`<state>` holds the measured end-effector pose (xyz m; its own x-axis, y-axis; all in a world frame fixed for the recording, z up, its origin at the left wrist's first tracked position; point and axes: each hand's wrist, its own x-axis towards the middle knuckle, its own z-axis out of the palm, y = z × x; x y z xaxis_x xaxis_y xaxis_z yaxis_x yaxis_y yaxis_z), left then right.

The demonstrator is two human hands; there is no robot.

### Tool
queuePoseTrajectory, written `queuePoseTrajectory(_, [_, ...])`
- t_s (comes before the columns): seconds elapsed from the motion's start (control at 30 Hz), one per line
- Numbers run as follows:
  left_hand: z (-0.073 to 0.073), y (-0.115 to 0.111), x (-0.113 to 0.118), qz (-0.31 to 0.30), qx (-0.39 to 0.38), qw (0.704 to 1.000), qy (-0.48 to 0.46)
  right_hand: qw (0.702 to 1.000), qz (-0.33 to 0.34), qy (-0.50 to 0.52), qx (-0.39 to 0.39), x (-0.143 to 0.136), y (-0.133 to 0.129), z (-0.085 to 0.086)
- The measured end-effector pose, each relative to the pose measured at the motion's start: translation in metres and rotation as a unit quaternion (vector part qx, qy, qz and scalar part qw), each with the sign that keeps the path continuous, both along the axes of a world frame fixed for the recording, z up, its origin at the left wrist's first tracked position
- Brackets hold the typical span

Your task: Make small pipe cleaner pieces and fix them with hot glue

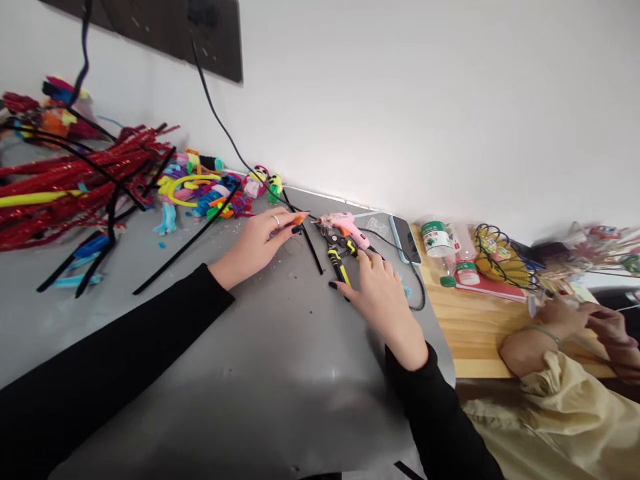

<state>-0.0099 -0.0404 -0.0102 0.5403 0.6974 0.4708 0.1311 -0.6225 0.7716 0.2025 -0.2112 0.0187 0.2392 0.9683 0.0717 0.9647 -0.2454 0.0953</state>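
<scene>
My left hand (pixel 265 238) is closed, pinching a small orange piece (pixel 300 219) between thumb and fingertips; the fingers hide most of it. Over the grey table, my right hand (pixel 383 297) has its thumb and fingers apart around the handles of yellow-and-black pliers (pixel 339 265). Its fingertips are at the right handle and its thumb is by the left one; whether they press on them I cannot tell. Just beyond the pliers lies a pink glue gun (pixel 353 230), its nozzle pointing left toward my left hand. A black pipe cleaner (pixel 311 247) lies between my hands.
Red tinsel stems (pixel 85 177) and colourful pipe-cleaner pieces (pixel 205 190) are heaped at left. A phone (pixel 405 240) lies at right, before bottles (pixel 437 239) on a wooden table (pixel 470 327). A co-worker's hands (pixel 565 317) are there. A black cord (pixel 220 123) hangs along the wall.
</scene>
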Motion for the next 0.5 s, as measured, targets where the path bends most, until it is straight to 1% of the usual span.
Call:
queuePoseTrajectory(0.07, [-0.002,0.001,0.000,-0.001,0.001,1.000,0.010,0.999,-0.011,0.021,-0.049,0.003,0.008,0.008])
queuePoseTrajectory(0.2, [-0.004,0.003,-0.001,0.008,-0.043,0.999,-0.005,0.992,-0.015,0.057,-0.111,0.007,0.026,0.029])
queuePoseTrajectory(0.27, [-0.004,0.004,-0.001,0.010,-0.059,0.998,-0.026,0.988,-0.043,0.055,-0.134,0.005,0.033,0.040])
queuePoseTrajectory(0.37, [-0.003,0.004,0.001,0.000,-0.065,0.997,-0.051,0.985,-0.069,0.031,-0.154,-0.003,0.036,0.054])
queuePoseTrajectory(0.5, [0.001,0.002,0.001,-0.014,-0.064,0.995,-0.069,0.984,-0.048,-0.046,-0.162,-0.008,0.032,0.064])
